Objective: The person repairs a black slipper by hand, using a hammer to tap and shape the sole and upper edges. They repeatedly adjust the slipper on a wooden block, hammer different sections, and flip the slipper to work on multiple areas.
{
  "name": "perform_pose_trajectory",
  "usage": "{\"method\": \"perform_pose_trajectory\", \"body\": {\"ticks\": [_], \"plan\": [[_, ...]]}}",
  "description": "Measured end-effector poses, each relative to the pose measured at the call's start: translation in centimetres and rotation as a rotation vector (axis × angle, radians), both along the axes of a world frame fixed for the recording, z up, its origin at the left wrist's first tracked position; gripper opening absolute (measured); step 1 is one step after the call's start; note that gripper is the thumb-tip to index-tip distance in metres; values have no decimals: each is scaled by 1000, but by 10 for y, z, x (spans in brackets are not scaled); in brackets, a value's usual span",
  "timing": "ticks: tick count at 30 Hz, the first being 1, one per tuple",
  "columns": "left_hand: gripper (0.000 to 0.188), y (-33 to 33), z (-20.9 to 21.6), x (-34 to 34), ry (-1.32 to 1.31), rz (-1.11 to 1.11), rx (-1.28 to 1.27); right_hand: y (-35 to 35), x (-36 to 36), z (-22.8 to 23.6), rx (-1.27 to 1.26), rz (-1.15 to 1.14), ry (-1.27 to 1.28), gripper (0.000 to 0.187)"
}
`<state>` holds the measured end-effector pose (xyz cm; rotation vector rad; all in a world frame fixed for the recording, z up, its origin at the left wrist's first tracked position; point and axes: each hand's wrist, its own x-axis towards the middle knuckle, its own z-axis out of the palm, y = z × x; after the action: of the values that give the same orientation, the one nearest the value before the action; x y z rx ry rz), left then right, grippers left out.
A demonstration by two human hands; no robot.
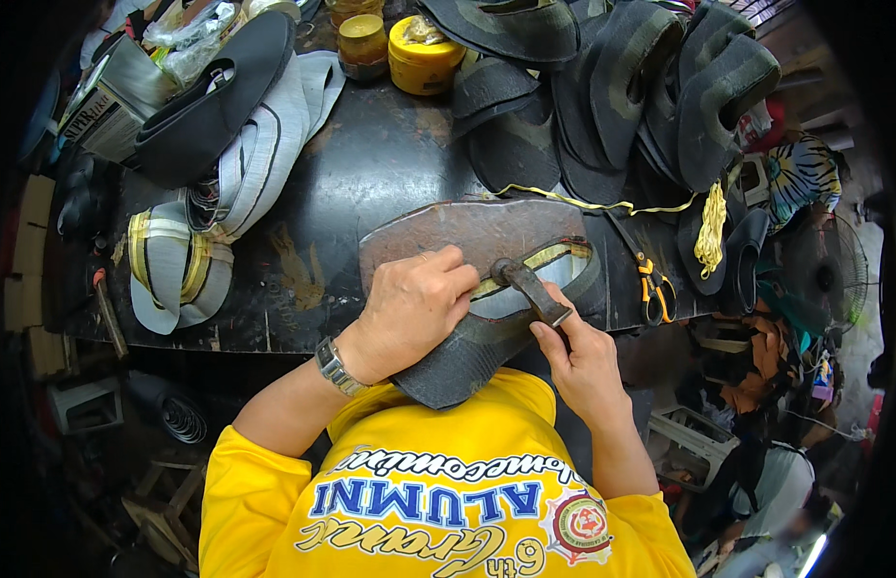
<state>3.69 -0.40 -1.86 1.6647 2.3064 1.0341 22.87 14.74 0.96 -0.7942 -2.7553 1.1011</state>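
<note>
My left hand [412, 308] presses down on a dark grey cap piece [467, 352] with a yellow-green trimmed band, lying on a rusty metal plate [467, 231] at the bench's near edge. My right hand [585, 361] grips the handle of a small rusty hammer [530, 286]. The hammer's head rests on the trimmed band beside my left fingers. A metal watch is on my left wrist.
On the dark workbench [371, 173] lie grey-and-yellow cap parts [178, 265] at left, stacked dark caps [650, 87] at back right, a yellow glue tub [424, 53], a jar [361, 43], yellow cord [708, 226] and orange-handled scissors [653, 289]. A fan [824, 260] stands at right.
</note>
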Motion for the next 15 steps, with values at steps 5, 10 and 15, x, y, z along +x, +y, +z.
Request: {"method": "perform_pose_trajectory", "body": {"ticks": [5,10,15], "plan": [[8,0,-5,-6,110,-56,8,-3,6,1,-109,-48,159,48],[7,0,-4,-9,66,-45,-5,-8,4,-3,60,74,334,45],[6,1,-1,-12,20,-55,-65,-6,4,1,-40,45,126,45]]}}
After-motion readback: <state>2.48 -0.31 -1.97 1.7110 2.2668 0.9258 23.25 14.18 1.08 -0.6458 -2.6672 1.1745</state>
